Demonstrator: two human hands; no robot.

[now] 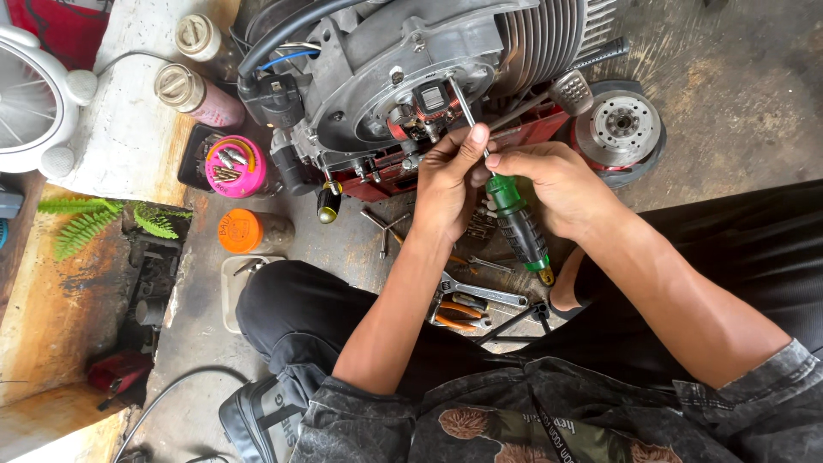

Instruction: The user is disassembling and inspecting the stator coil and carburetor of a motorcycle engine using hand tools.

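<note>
A grey engine [411, 60] with cooling fins sits on a red stand in front of me. A screwdriver [514, 219] with a green and black handle points its steel shaft up into the engine's open round housing. My right hand [557, 184] grips the handle near its top. My left hand [450, 176] pinches the shaft between thumb and fingers just below the housing.
On the concrete floor lie a wrench [484, 294], orange-handled pliers [459, 313], a pink tub of screws [234, 165], an orange-lidded jar [240, 231], two bottles [193, 93] and a flywheel [619, 129]. A white fan [30, 99] stands far left. My black-trousered legs flank the tools.
</note>
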